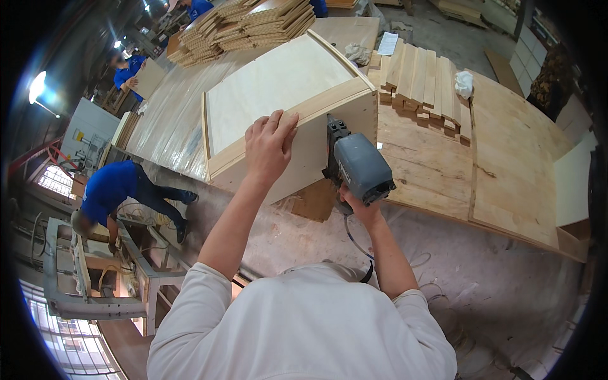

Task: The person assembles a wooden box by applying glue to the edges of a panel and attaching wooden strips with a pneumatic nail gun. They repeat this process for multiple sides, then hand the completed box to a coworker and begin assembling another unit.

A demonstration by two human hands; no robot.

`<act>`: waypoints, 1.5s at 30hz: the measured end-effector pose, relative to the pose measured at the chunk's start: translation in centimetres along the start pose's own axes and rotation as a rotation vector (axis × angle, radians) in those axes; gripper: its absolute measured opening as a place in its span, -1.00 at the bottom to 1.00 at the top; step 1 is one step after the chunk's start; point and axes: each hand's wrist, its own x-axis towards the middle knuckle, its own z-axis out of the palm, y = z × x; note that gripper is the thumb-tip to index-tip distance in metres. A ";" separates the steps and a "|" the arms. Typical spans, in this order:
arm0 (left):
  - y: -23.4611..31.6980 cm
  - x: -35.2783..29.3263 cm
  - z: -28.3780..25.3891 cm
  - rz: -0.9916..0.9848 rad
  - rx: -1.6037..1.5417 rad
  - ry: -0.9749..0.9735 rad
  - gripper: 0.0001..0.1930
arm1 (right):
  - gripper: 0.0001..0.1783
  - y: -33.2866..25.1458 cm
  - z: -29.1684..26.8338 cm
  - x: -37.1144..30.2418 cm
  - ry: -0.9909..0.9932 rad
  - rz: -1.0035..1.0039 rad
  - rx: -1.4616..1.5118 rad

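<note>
A pale wooden drawer-like box [269, 82] lies tilted on the workbench, its bottom panel facing up and one side facing me. My left hand [269, 147] rests over the box's near edge with its fingers laid along the wood. In my right hand [361, 206] is a dark grey pneumatic nail gun [362, 168], gripped by its handle. The gun's nose meets the near side of the box, close to its right corner. From the handle an air hose [350, 234] hangs down. My fingers round the handle are partly hidden by the gun's body.
Wood strips [423, 79] are stacked right of the box, beside a crumpled white cloth [463, 84]. A plywood sheet [519, 158] covers the bench's right end. Slatted panels [244, 28] are piled at the back. A person in blue [117, 187] bends over a metal frame [95, 304] at left.
</note>
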 end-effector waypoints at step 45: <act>-2.2 -1.2 -0.4 -0.160 0.106 -0.045 -0.71 | -0.92 -4.8 2.6 2.8 -0.063 0.111 0.442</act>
